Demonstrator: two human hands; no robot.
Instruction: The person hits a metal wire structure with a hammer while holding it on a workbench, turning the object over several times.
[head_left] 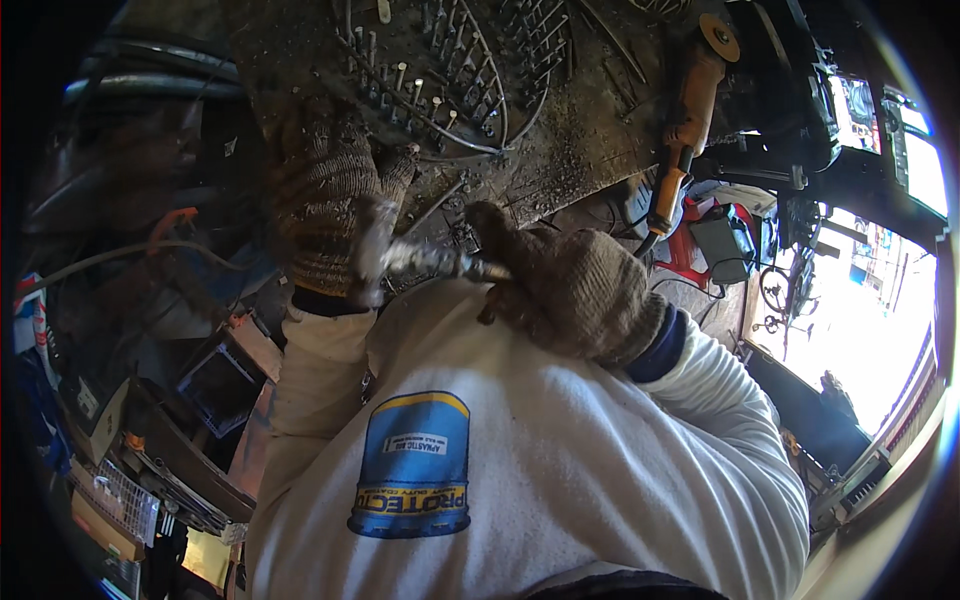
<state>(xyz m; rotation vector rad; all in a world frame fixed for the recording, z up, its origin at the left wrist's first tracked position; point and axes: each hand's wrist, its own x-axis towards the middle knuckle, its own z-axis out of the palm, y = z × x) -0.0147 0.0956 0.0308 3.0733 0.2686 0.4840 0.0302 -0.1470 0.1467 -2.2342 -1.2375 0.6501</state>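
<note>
Beside the grimy dark-brown worktop, the brown-knit-gloved right hand curls tightly round a grey metal hammer; the brown-knit-gloved left hand: opening and hold indeterminable.

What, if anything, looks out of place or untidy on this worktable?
Dark debris is strewn over the worktable, which looks untidy. The orange angle grinder also sits awkwardly: its rear end appears to jut past the table's edge, with its cord trailing away below.

Our hammer: metal, partly glossy. Our gloves: rough, matt knit cloth. Our far counter: gritty, matt.
</note>
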